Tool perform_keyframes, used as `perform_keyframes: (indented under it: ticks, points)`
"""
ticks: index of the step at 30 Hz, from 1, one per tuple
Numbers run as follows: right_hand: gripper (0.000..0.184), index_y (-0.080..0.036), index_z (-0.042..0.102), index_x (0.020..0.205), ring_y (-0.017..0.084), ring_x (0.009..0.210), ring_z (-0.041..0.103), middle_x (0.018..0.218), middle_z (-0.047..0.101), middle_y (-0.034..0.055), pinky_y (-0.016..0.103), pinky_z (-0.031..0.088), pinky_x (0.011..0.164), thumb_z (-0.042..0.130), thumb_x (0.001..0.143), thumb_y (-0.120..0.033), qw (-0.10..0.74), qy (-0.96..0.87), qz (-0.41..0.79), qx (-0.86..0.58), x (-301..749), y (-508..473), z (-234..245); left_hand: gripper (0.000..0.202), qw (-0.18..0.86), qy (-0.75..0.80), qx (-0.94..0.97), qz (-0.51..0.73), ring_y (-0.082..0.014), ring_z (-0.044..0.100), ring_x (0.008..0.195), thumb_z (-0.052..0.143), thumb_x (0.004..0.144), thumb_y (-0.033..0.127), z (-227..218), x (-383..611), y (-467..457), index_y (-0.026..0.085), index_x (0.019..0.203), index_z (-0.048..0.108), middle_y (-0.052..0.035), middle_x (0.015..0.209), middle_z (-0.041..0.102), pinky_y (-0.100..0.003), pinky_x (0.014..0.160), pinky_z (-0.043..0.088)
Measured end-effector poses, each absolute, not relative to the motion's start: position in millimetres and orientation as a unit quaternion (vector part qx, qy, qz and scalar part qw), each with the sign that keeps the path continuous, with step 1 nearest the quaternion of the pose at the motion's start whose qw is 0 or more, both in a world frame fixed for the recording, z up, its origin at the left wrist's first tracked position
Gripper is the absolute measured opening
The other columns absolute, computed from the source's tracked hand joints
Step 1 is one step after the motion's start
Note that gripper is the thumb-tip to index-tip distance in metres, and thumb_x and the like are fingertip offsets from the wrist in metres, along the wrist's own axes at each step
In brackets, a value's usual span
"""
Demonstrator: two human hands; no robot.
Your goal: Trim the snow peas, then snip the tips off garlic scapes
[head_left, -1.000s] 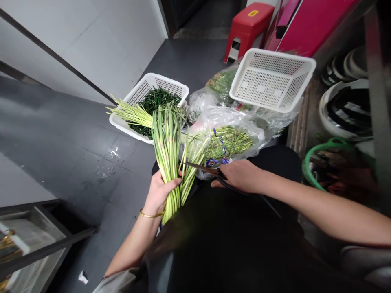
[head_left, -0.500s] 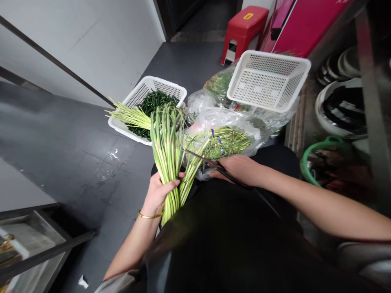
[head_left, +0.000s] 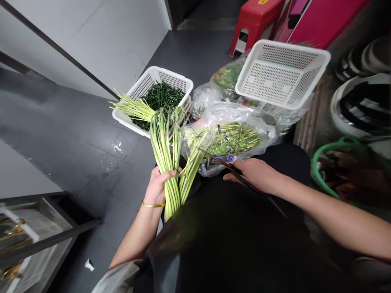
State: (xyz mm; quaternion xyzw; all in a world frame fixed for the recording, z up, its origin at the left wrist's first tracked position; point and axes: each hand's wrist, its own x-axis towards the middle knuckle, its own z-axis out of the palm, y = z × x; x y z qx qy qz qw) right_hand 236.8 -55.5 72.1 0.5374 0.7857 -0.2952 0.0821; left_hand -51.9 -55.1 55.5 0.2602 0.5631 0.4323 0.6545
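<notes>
My left hand is wrapped round a bunch of long green garlic scapes, held upright with the drooping tips at the top. A second, smaller clump of scapes leans just to its right; whether the hand grips it too I cannot tell. In my right hand are dark scissors, their blades pointing left at the smaller clump. Beyond the scissors, an open plastic bag holds more scapes tied with blue bands.
At the left, a white basket contains dark green chillies, with trimmed pale stems lying across it. Another white basket rests on bags. Around stand a red stool, a green-rimmed basket and a metal rack.
My right hand and the scissors have drawn back to the right, away from the main bunch. The left hand keeps its hold. The whole view has shifted slightly.
</notes>
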Motion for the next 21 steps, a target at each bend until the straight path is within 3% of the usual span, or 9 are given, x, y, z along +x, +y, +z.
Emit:
perform_keyframes:
  ticks: [5,10,16,21]
  points:
    - [0.047,-0.017,0.06,0.088,0.028,0.08,0.068,0.084,0.07,0.011,0.029,0.042,0.061,0.041,0.088,-0.061,0.071,0.825,-0.327,0.456,222.5,-61.7,84.0,0.026,0.656,0.552,0.255,0.447,-0.0208,0.066,0.062,0.071,0.056,0.012,51.5,-52.2,-55.0,0.009,0.082,0.068,-0.008,0.071,0.07,-0.034,0.06,0.056]
    - [0.05,-0.015,0.059,0.078,0.028,0.072,0.066,0.076,0.068,0.0132,0.03,0.041,0.059,0.046,0.084,-0.063,0.075,0.836,-0.323,0.437,194.3,-59.5,75.9,0.025,0.685,0.518,0.242,0.452,-0.0196,0.066,0.062,0.066,0.058,0.011,45.7,-58.9,-55.0,0.008,0.083,0.068,-0.009,0.075,0.07,-0.033,0.063,0.058]
    - [0.028,-0.019,0.05,0.076,0.015,0.066,0.059,0.069,0.061,0.0013,0.024,0.04,0.062,0.059,0.081,-0.044,-0.234,0.736,-0.406,0.488,151.8,-39.1,71.5,0.029,0.695,0.515,0.231,0.445,-0.0215,0.067,0.061,0.066,0.057,0.011,41.4,-65.5,-55.9,0.008,0.086,0.068,-0.0093,0.074,0.071,-0.037,0.065,0.059]
    - [0.023,-0.021,0.043,0.073,0.012,0.061,0.051,0.067,0.055,-0.0028,0.024,0.038,0.058,0.064,0.072,-0.029,-0.296,0.681,-0.444,0.502,107.2,-9.8,66.4,0.033,0.652,0.528,0.269,0.474,-0.0219,0.068,0.065,0.069,0.055,0.008,43.7,-59.9,-58.8,0.012,0.088,0.067,-0.0052,0.074,0.071,-0.036,0.068,0.058]
